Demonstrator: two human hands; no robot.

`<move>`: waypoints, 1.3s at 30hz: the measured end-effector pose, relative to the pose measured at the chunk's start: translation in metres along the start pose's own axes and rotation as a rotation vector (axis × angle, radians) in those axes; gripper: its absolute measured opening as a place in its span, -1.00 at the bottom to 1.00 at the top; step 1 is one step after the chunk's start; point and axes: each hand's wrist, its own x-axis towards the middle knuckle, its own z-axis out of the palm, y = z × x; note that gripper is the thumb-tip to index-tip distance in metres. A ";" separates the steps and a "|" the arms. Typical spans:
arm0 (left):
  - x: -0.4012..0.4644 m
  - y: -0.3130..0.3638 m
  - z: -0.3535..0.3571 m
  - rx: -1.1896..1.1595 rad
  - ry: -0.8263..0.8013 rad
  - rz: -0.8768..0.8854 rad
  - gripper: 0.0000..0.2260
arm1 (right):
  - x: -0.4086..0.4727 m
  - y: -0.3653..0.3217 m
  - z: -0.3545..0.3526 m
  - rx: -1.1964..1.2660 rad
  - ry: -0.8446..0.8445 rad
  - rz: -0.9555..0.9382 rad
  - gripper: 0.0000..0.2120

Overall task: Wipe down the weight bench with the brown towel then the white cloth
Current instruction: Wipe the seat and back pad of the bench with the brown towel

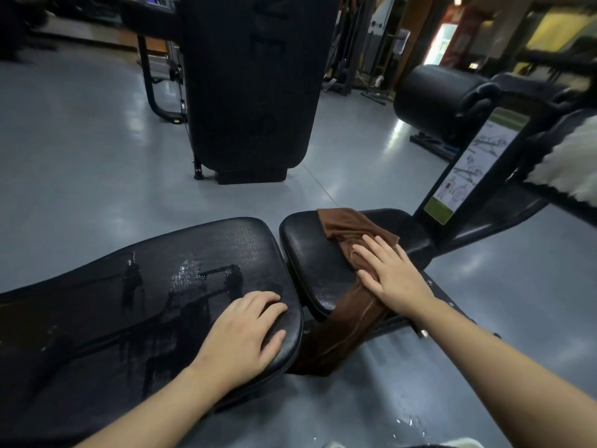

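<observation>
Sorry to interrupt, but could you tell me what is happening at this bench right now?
A person is wiping down a black weight bench. The right hand presses flat on the brown towel, spread over the smaller seat pad, with one end hanging off the near edge. The left hand rests on the end of the longer pad, which looks wet. A white cloth lies on the frame at the right, untouched.
</observation>
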 end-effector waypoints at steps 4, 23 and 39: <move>0.001 0.000 0.000 -0.010 0.009 0.004 -0.66 | 0.019 0.001 -0.002 -0.018 -0.031 0.134 -0.27; 0.004 0.001 -0.002 -0.049 -0.022 -0.015 -0.66 | 0.138 -0.104 0.010 -0.059 -0.190 0.192 -0.17; 0.005 0.001 -0.005 -0.025 -0.076 -0.043 -0.65 | 0.115 -0.030 0.000 -0.042 -0.184 0.073 -0.38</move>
